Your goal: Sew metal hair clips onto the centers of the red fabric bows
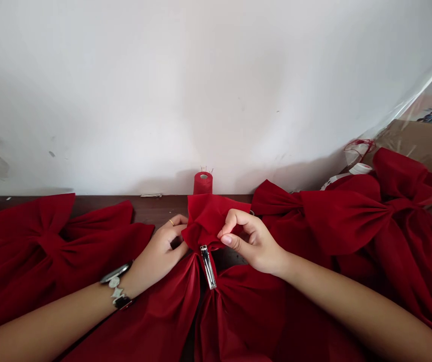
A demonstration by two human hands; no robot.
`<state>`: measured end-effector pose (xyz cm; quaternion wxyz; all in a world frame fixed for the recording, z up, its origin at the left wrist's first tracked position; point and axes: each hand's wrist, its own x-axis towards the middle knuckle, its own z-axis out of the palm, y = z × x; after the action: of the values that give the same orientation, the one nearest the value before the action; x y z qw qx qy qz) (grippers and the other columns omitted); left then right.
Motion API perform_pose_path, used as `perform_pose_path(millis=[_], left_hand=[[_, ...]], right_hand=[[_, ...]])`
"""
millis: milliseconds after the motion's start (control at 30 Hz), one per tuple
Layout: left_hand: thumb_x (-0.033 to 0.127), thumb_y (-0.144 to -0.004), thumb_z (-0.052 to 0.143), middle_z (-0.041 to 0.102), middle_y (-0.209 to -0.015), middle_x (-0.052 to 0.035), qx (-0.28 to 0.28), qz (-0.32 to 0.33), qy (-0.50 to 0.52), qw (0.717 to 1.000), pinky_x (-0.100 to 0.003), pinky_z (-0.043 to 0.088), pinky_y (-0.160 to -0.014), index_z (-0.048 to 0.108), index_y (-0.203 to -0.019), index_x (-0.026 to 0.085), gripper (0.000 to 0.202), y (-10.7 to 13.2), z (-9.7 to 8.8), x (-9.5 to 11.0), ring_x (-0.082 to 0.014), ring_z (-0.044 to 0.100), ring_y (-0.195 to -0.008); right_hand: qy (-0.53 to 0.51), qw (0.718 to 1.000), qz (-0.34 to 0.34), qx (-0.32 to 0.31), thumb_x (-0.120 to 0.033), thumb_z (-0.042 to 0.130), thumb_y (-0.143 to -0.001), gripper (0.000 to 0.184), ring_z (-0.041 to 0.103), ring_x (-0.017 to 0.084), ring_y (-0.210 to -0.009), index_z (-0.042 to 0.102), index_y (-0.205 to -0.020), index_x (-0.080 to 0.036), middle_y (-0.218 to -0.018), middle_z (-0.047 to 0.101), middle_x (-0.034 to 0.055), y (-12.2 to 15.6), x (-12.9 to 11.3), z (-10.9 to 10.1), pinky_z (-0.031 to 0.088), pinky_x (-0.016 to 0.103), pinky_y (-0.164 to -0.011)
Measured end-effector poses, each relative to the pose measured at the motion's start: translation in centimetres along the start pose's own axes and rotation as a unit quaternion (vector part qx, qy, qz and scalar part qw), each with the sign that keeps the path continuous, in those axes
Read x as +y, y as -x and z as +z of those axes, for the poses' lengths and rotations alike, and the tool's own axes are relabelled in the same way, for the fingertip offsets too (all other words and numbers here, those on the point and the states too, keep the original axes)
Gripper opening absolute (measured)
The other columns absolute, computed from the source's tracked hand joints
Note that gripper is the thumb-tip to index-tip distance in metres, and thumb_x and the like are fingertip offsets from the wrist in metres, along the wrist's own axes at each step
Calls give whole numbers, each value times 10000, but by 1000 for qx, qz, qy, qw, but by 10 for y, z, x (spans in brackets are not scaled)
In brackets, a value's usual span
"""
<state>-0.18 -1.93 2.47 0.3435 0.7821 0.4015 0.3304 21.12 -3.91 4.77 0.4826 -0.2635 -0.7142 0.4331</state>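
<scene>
Holding the red bow (pixel 203 216) by its left side, the left hand (pixel 167 246) has fingers partly hidden behind the cloth; the right hand (pixel 255 246) pinches thumb against forefinger at its right side, on something too fine to make out. The bow is midway along the tabletop (pixel 159 208), near the back edge. It looks light, soft and easily creased, best held at the gathers. Its metal clip (pixel 208 266) points away from that edge, long axis slanting slightly rightward. Behind stands a thread spool (pixel 203 185).
</scene>
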Motion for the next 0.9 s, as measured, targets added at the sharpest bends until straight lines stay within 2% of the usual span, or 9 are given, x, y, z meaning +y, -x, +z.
perform_pose_path(millis=[67, 133, 233, 400, 500, 600, 767, 900], left_hand=[[222, -904, 465, 575, -1197, -94, 46, 78, -69, 993, -354, 435, -1021, 698, -882, 189, 237, 5, 2, 0, -236, 543, -1136], [154, -900, 450, 523, -1245, -98, 81, 130, -104, 983, -308, 434, -1021, 699, -919, 185, 253, 11, 2, 1, -214, 531, -1154], [139, -911, 455, 548, -1220, -103, 108, 149, -96, 978, -270, 461, -977, 693, -962, 173, 245, 17, 0, 0, -199, 566, -1112], [218, -937, 487, 717, -1067, -73, 58, 110, 4, 992, -259, 522, -863, 678, -1089, 178, 247, 14, -2, -3, -191, 660, -939], [245, -939, 503, 730, -1096, -74, 42, 98, 36, 994, -269, 518, -893, 703, -1051, 183, 238, 13, -1, -3, -204, 671, -983], [234, -946, 498, 699, -1194, -71, 44, 113, 39, 992, -270, 487, -957, 684, -1111, 202, 250, 16, 0, -4, -207, 644, -1085], [179, -963, 456, 648, -1283, -40, 29, 168, 13, 985, -224, 464, -961, 570, -1277, 262, 345, 18, -2, -6, -163, 629, -1089], [287, -975, 452, 654, -1256, -47, 0, 225, -10, 974, -247, 486, -908, 537, -1318, 281, 353, 15, -6, -3, -178, 644, -1014]], right_hand=[[2, 1000, 6, 1, -271, 610, -896, 180, 514, 105, -661, 524, -766, -182, -735, 573, 3, 0, 0, 2, 436, 229, -644], [-4, 1000, 11, 1, -252, 611, -895, 169, 508, 101, -660, 525, -768, -182, -736, 569, -1, 1, 0, 3, 427, 225, -643], [-23, 1000, 18, 3, -239, 617, -893, 157, 497, 93, -656, 531, -776, -180, -738, 564, -7, 2, -1, 5, 413, 216, -638], [-60, 998, 35, 0, -291, 641, -882, 190, 496, 93, -669, 537, -772, -176, -747, 557, -6, 0, 1, 3, 411, 217, -647], [-91, 995, 45, 2, -321, 654, -874, 214, 489, 94, -667, 539, -766, -175, -741, 550, -9, -2, 6, 0, 408, 221, -653], [-130, 990, 58, 7, -330, 669, -865, 225, 469, 89, -649, 538, -764, -177, -724, 535, -18, -1, 11, 0, 397, 219, -644], [-144, 987, 74, -12, -307, 663, -874, 200, 470, 80, -664, 546, -784, -172, -760, 543, -13, 1, 11, 2, 386, 210, -647], [-139, 987, 73, -41, -305, 657, -877, 201, 460, 80, -642, 540, -783, -171, -749, 533, -15, -1, 8, 0, 394, 211, -630]])
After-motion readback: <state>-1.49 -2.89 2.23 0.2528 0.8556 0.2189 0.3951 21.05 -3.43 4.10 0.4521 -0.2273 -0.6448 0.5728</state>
